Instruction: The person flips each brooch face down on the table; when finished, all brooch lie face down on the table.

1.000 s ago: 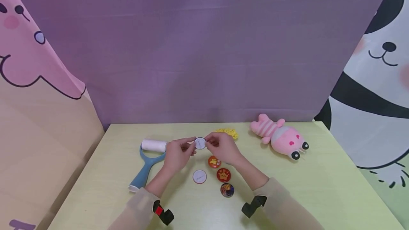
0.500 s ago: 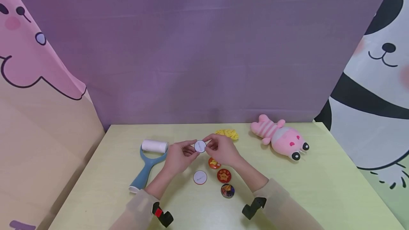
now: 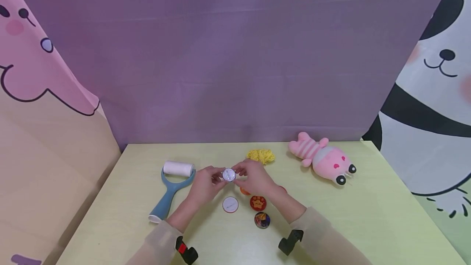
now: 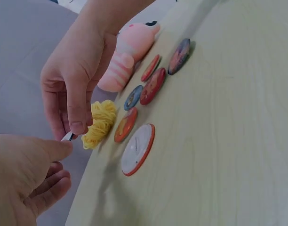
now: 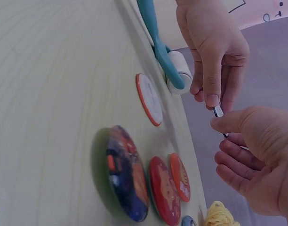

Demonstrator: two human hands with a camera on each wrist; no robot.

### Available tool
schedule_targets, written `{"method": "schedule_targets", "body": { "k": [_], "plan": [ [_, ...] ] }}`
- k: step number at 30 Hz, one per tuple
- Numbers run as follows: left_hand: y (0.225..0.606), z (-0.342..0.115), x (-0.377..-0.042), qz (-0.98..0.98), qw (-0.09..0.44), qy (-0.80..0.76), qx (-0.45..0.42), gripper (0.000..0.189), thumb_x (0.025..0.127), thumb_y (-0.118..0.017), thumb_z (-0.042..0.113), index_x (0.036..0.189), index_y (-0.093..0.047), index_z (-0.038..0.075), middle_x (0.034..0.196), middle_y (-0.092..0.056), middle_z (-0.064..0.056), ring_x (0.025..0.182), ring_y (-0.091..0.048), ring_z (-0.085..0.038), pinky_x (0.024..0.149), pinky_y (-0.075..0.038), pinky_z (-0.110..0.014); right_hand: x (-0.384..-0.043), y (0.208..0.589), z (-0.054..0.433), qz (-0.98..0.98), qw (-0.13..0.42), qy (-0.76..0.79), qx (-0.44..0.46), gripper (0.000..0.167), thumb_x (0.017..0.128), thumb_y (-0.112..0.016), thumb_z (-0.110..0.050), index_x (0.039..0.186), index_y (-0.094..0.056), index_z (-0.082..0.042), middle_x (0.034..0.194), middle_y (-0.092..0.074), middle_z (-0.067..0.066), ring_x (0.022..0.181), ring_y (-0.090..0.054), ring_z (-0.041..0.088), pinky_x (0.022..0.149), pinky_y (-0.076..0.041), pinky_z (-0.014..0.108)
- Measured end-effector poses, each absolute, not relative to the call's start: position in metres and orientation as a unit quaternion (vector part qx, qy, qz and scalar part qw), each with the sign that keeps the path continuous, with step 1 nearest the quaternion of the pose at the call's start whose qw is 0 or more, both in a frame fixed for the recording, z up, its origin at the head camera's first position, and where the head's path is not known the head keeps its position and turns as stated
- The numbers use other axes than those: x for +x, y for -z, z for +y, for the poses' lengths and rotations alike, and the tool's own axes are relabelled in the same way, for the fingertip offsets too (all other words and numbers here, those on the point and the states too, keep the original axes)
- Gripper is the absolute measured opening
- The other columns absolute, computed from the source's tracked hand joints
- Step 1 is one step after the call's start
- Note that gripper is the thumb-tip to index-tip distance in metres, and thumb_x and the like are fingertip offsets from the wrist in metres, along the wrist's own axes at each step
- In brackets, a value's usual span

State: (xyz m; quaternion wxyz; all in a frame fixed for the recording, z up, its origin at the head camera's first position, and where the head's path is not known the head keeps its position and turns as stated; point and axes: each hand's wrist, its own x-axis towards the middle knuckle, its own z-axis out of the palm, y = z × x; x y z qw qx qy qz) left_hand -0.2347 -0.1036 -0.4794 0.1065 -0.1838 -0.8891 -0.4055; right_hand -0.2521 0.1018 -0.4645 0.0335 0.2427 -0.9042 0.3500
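A round pin badge [image 3: 229, 174] is held up over the table, its white back with the pin facing the head camera. My left hand [image 3: 205, 184] pinches its left edge, and my right hand [image 3: 254, 177] pinches the right edge. Edge-on, the badge [image 5: 218, 112] shows between both thumbs in the right wrist view. Below the hands lies another badge [image 3: 230, 205], white back up with a red rim. Beside it are an orange badge [image 4: 125, 125], a red badge [image 3: 258, 203] and a dark multicoloured badge [image 3: 262, 220]. A blue badge [image 4: 133, 98] and a second red badge [image 4: 150, 68] lie near them.
A lint roller [image 3: 167, 199] with a blue handle lies left of the hands. Yellow yarn [image 3: 260, 156] sits behind the right hand. A pink plush toy [image 3: 324, 158] lies at the back right. A purple cloth [image 3: 235, 60] hangs behind the table [image 3: 353, 216].
Both hands have come slightly lower and nearer with the badge between them. The right hand now covers more of the orange badge and uncovers the yarn. Everything on the table stays put.
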Motion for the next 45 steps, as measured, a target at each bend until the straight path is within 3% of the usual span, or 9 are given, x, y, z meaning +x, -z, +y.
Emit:
{"method": "schedule_targets", "body": {
  "k": [12, 20, 28, 32, 40, 45],
  "plan": [
    [0.5, -0.106, -0.238, -0.912, 0.133, 0.326, -0.21, 0.024, 0.084, -0.087, 0.004, 0.107, -0.082, -0.001, 0.085, -0.072, -0.011, 0.074, -0.065, -0.019, 0.066, -0.053, -0.021, -0.252, 0.483, 0.091, -0.922, 0.022, -0.285, 0.263, 0.026, 0.092, -0.082, -0.012, 0.117, -0.078, -0.005, 0.112, -0.078, 0.01, 0.106, -0.073, 0.028, 0.095, -0.063, 0.045],
    [0.508, -0.105, -0.237, -0.921, 0.09, 0.328, -0.19, 0.022, 0.086, -0.087, 0.006, 0.106, -0.081, -0.002, 0.076, -0.062, -0.006, 0.072, -0.046, -0.01, 0.063, -0.041, -0.02, -0.249, 0.49, 0.082, -0.937, 0.019, -0.237, 0.256, 0.023, 0.093, -0.081, -0.014, 0.113, -0.078, -0.003, 0.111, -0.078, 0.013, 0.109, -0.073, 0.032, 0.099, -0.061, 0.047],
    [0.509, -0.106, -0.236, -0.922, 0.083, 0.326, -0.192, 0.02, 0.086, -0.087, 0.007, 0.102, -0.081, -0.002, 0.077, -0.066, -0.005, 0.074, -0.047, -0.011, 0.064, -0.041, -0.021, -0.252, 0.492, 0.082, -0.933, 0.018, -0.239, 0.268, 0.022, 0.09, -0.081, -0.01, 0.11, -0.08, 0.0, 0.112, -0.075, 0.017, 0.112, -0.069, 0.037, 0.102, -0.059, 0.05],
    [0.506, -0.106, -0.24, -0.924, 0.077, 0.326, -0.187, 0.024, 0.085, -0.086, 0.009, 0.105, -0.081, -0.002, 0.082, -0.068, -0.006, 0.076, -0.051, -0.011, 0.067, -0.046, -0.022, -0.255, 0.487, 0.09, -0.93, 0.007, -0.254, 0.265, 0.027, 0.092, -0.078, -0.009, 0.117, -0.078, 0.001, 0.117, -0.075, 0.016, 0.115, -0.069, 0.036, 0.104, -0.058, 0.051],
    [0.489, -0.089, -0.24, -0.905, 0.029, 0.364, -0.217, 0.028, 0.088, -0.084, 0.009, 0.113, -0.079, -0.003, 0.097, -0.077, -0.011, 0.082, -0.067, -0.014, 0.072, -0.058, -0.023, -0.255, 0.459, 0.121, -0.936, 0.014, -0.258, 0.238, 0.028, 0.091, -0.076, 0.0, 0.119, -0.077, -0.001, 0.116, -0.078, 0.014, 0.101, -0.073, 0.029, 0.089, -0.063, 0.045],
    [0.487, -0.075, -0.238, -0.902, 0.002, 0.367, -0.227, 0.033, 0.088, -0.085, 0.007, 0.117, -0.077, -0.005, 0.1, -0.077, -0.014, 0.082, -0.067, -0.015, 0.07, -0.057, -0.022, -0.248, 0.455, 0.137, -0.932, 0.002, -0.258, 0.254, 0.025, 0.09, -0.077, 0.002, 0.115, -0.078, 0.001, 0.11, -0.079, 0.014, 0.089, -0.072, 0.023, 0.078, -0.062, 0.034]
  ]
}}
